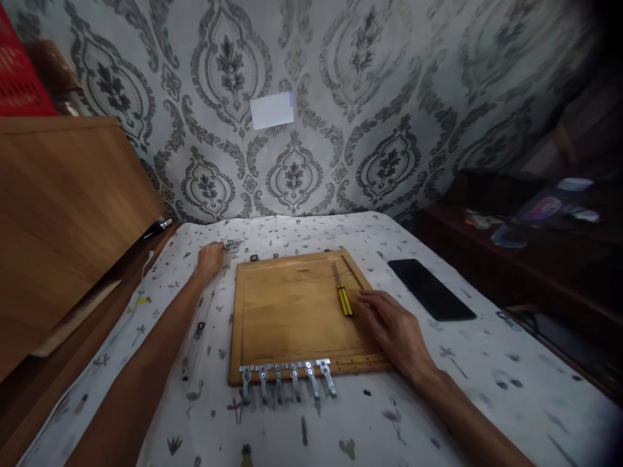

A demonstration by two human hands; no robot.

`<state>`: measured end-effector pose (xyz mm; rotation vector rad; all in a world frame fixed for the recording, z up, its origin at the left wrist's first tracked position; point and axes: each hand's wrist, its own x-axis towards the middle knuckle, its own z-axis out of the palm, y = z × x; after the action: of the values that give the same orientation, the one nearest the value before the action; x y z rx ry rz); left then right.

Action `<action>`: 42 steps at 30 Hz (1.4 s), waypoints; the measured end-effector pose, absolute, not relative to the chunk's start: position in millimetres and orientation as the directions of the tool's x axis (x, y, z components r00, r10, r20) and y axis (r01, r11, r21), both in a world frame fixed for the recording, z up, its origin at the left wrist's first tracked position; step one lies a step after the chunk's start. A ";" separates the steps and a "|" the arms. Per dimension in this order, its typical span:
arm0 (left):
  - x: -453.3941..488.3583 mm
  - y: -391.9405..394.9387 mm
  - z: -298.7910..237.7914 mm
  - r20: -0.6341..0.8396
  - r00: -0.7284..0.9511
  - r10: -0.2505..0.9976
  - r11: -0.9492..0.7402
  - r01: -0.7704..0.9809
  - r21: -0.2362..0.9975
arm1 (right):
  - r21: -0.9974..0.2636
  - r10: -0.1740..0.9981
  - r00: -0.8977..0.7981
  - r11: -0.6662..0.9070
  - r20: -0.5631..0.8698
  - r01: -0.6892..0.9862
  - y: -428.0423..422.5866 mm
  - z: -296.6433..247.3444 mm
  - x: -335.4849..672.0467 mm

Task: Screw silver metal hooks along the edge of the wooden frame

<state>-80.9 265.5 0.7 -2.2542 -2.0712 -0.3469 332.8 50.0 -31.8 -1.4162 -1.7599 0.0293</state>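
My left hand [211, 257] is at the far left of the cloth, its fingers curled in beside a small pile of metal pieces [234, 246]. What those fingers pinch, if anything, is too small to make out. A wooden board [292, 311] with a raised frame lies flat in the middle. Along its near edge sits a row of several silver metal hooks [294, 383], jutting past the edge. A screwdriver [344, 299] with a yellow and black handle rests on the board's right part. Beside it, my right hand [396, 334] lies with outstretched fingers over the board's right edge.
A black phone-like slab [431, 290] lies on the printed cloth [341, 428] at the right. The wooden cabinet [68, 214] stands along the left side. A plastic bottle [545, 207] is on a dark surface at the right. Patterned wall covering [292, 175] rises behind.
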 end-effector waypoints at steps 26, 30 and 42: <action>22.6 109.7 76.1 -0.027 0.770 0.637 -0.504 0.443 0.741 | -0.737 0.885 -0.096 0.436 0.456 0.516 -12.6 17.1 284.1; 57.3 76.0 83.4 -0.184 0.872 0.453 -0.438 0.398 0.806 | -0.748 0.886 -0.117 0.443 0.448 0.494 -55.5 20.1 276.1; 95.9 65.0 54.0 -0.184 0.868 0.461 -0.446 0.406 0.797 | -0.965 0.981 0.101 0.143 0.168 0.220 -89.3 -16.8 262.7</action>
<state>95.9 65.0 54.0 -3.9226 -1.1782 -0.1378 262.7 -89.3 -16.8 -1.2961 -1.3428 0.8966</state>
